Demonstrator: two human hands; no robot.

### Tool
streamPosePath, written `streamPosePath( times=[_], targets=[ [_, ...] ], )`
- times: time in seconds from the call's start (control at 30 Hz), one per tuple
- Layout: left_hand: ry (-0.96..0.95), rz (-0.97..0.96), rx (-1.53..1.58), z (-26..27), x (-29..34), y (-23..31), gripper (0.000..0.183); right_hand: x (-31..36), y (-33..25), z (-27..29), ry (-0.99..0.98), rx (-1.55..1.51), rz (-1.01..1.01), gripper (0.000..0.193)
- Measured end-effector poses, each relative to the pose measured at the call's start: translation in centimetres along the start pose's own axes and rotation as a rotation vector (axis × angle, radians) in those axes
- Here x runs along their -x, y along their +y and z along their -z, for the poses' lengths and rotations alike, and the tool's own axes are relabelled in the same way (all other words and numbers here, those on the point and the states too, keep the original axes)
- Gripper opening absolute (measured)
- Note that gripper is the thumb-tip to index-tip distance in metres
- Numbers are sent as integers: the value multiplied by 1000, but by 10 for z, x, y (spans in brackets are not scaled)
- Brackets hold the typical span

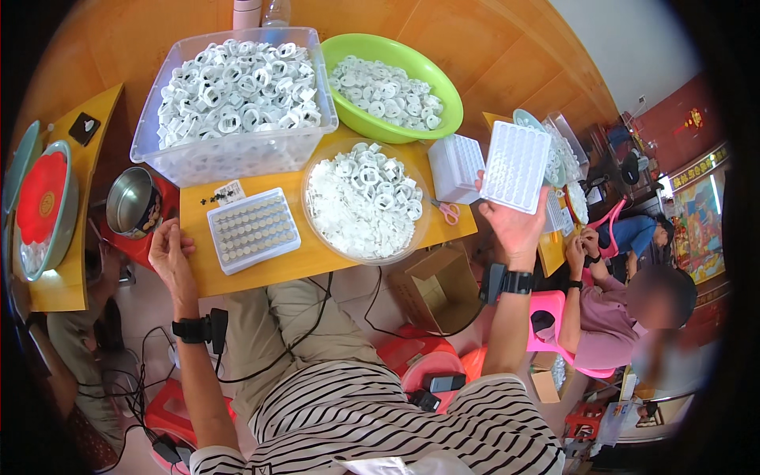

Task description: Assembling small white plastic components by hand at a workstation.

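My right hand (513,229) holds up a white plastic tray with rows of small round pockets (516,166), gripping it by its lower edge beside the table's right end. The hand's wrist wears a black strap. At the table's left edge, my left hand (170,252) hangs with its fingers loosely curled together; nothing shows in it. Nearest to it on the table is another white tray (277,252), filled with rows of round pale pieces. A round clear tub (310,226) of small white plastic parts stands to the right of that tray.
Behind are a clear bin (237,158) of white ring parts and a green basin (451,119) of white discs. Stacked trays (454,178) and pink scissors (446,210) lie at right. A carton (435,289) and cables are below. Co-workers (609,317) sit right and left.
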State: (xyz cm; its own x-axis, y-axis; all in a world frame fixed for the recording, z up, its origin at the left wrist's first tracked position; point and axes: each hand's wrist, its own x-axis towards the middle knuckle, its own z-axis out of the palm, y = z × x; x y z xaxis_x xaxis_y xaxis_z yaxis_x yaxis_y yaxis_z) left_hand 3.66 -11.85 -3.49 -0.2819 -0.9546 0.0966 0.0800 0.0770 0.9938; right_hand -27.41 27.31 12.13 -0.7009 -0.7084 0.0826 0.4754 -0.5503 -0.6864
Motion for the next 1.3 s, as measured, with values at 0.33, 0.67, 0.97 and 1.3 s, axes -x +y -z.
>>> streamPosePath(
  times=[0.33, 0.67, 0.97, 1.3],
  targets=[
    [-394, 137, 180, -39, 54, 126, 25, 10, 105, -40, -129, -160, -410, 92],
    [-784, 411, 356, -103, 86, 109, 17, 25, 152, -52, -32, 80, -570, 65],
    [-784, 382, 246, -145, 103, 115, 16, 37, 138, -103, -4, 1722, 286, 78],
    [-667, 199, 218, -130, 105, 118, 37, 18, 111, -67, 177, 1903, 373, 69]
  ],
)
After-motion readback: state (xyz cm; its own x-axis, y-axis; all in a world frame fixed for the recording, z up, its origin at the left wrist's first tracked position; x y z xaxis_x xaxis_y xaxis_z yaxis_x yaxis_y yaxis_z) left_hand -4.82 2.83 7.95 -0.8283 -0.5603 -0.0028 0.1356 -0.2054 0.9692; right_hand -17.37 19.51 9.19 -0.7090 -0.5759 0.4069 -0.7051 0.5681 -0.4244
